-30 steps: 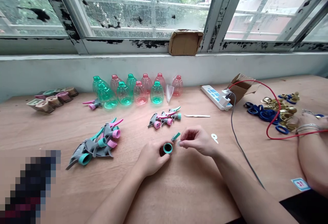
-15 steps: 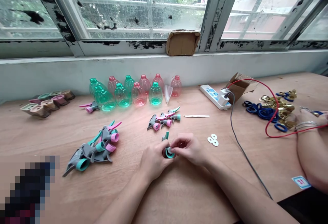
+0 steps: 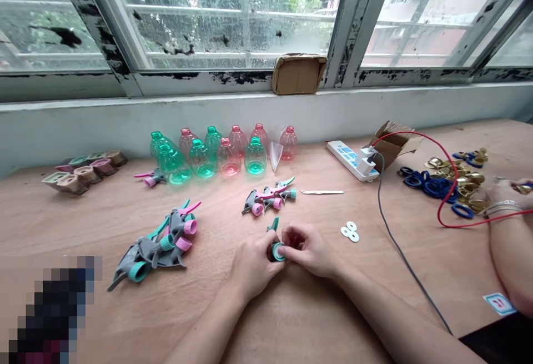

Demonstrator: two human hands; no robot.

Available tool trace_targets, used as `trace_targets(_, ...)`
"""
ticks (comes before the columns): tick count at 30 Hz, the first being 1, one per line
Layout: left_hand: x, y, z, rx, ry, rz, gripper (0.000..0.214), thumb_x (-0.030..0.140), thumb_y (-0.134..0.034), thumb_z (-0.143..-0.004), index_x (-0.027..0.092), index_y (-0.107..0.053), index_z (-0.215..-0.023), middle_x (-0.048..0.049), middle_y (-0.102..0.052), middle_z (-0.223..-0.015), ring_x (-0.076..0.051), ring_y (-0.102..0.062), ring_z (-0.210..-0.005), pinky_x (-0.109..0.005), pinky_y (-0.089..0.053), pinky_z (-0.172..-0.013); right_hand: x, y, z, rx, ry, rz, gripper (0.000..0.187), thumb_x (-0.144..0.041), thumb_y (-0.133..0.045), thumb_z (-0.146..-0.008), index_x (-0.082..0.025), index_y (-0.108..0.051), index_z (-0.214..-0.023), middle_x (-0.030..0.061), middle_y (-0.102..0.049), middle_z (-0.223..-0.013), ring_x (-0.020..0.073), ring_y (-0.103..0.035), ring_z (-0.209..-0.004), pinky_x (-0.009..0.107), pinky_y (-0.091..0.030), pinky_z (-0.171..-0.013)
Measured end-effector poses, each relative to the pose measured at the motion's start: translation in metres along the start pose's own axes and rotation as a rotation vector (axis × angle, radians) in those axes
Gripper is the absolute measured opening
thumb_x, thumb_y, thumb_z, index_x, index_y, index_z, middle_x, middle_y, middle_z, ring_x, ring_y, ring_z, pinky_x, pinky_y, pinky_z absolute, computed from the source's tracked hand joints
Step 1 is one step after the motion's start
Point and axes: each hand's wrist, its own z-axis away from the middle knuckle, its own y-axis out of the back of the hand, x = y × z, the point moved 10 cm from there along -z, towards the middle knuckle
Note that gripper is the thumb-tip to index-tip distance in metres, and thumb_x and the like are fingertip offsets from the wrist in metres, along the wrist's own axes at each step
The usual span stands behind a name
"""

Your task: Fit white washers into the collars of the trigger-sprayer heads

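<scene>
My left hand (image 3: 256, 261) is closed around a grey trigger spray head (image 3: 272, 224) whose teal trigger sticks up past my fingers. Its teal collar faces me, and a white washer (image 3: 278, 250) lies in the collar's mouth. The thumb of my right hand (image 3: 310, 250) presses on the washer's edge, its other fingers curled beside the collar. Much of the spray head is hidden by my hands. Three loose white washers (image 3: 353, 236) lie to the right. Beyond my hands are three more spray heads (image 3: 252, 203), with white tweezers (image 3: 322, 192) beside them.
A pile of spray heads (image 3: 152, 250) lies on the left. Several green and pink bottles (image 3: 202, 161) stand along the wall. A power strip (image 3: 350, 159), grey cable (image 3: 389, 230) and red cable (image 3: 443, 153) are on the right, near another person's hand (image 3: 506, 194) and brass parts (image 3: 470, 178).
The washer, held tilted at the collar's mouth by my right fingers before, now lies flatter inside it under my thumb. The view has shifted slightly.
</scene>
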Motion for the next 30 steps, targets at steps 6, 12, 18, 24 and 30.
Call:
trace_targets(6, -0.002, -0.001, 0.001, -0.009, 0.007, 0.0, 0.012, 0.023, -0.063, -0.075, 0.025, -0.06, -0.087, 0.0005, -0.069, -0.082, -0.019, -0.063, -0.074, -0.024, -0.042, -0.064, 0.004, -0.011, -0.002, -0.078, -0.004, 0.01, 0.014, -0.027, -0.063, -0.082, -0.019, -0.052, -0.08, -0.0041, -0.051, -0.067, 0.0097, -0.044, -0.059, 0.021, -0.037, -0.055)
trace_targets(12, -0.003, -0.003, 0.002, -0.038, 0.023, 0.005, 0.011, 0.027, -0.061, -0.078, 0.025, -0.058, -0.089, 0.0002, -0.069, -0.084, -0.019, -0.064, -0.074, -0.024, -0.041, -0.062, 0.002, -0.009, -0.001, -0.077, 0.001, 0.054, 0.018, -0.027, -0.061, -0.084, -0.02, -0.046, -0.076, -0.0047, -0.047, -0.066, 0.0095, -0.041, -0.059, 0.022, -0.034, -0.055)
trace_targets(18, -0.002, -0.001, 0.001, -0.021, 0.009, -0.006, 0.011, 0.026, -0.06, -0.078, 0.025, -0.058, -0.088, -0.0002, -0.069, -0.085, -0.02, -0.064, -0.078, -0.025, -0.041, -0.064, -0.001, -0.013, -0.001, -0.088, 0.007, 0.054, 0.017, -0.024, -0.059, -0.084, -0.02, -0.043, -0.077, -0.0053, -0.043, -0.066, 0.0093, -0.039, -0.059, 0.021, -0.033, -0.055)
trace_targets(24, -0.003, -0.001, 0.001, -0.014, 0.013, 0.009, 0.01, 0.023, -0.061, -0.075, 0.024, -0.057, -0.085, 0.0005, -0.068, -0.08, -0.018, -0.062, -0.072, -0.024, -0.039, -0.061, -0.01, -0.008, 0.002, -0.017, 0.106, 0.16, 0.014, -0.022, -0.058, -0.083, -0.02, -0.047, -0.074, -0.0049, -0.045, -0.064, 0.0098, -0.039, -0.057, 0.022, -0.033, -0.053)
trace_targets(30, -0.002, 0.0, 0.001, -0.001, 0.015, 0.026, 0.009, 0.022, -0.062, -0.073, 0.024, -0.056, -0.079, 0.0023, -0.066, -0.075, -0.017, -0.06, -0.068, -0.023, -0.037, -0.058, -0.029, -0.006, 0.01, -0.037, 0.291, 0.383, 0.007, -0.021, -0.059, -0.084, -0.022, -0.066, -0.086, -0.0017, -0.053, -0.064, 0.011, -0.045, -0.055, 0.024, -0.035, -0.055)
